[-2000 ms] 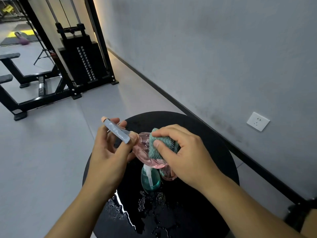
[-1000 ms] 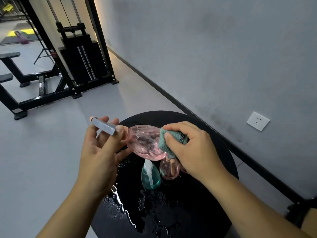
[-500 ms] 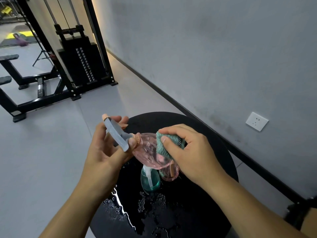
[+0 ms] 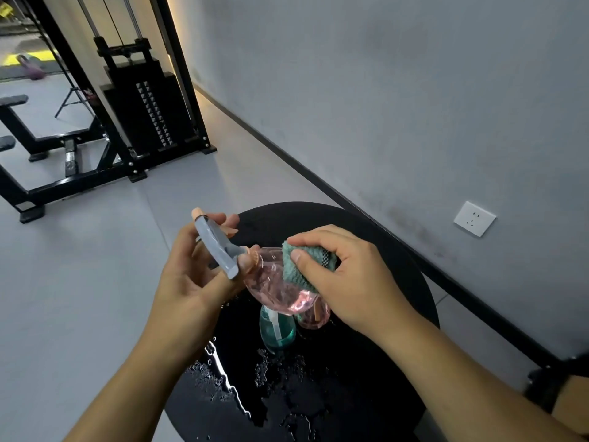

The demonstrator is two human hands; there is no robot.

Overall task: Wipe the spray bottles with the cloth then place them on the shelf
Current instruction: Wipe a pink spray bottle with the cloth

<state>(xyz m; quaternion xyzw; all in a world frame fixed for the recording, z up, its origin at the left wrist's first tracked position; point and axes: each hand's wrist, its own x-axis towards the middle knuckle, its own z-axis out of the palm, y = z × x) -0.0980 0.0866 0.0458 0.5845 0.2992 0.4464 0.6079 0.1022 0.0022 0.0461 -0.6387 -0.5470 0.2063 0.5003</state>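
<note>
Pink bottle (image 4: 274, 288) tilted back; right hand (image 4: 347, 275) presses cloth (image 4: 299, 266).

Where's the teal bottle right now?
Head view, centre: teal bottle stands on the black table, below the held pink bottle.

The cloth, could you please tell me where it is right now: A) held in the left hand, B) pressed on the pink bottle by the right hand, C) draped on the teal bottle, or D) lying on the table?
B: the right hand grips the cloth against the pink bottle, whose sprayer the left hand holds.
</note>
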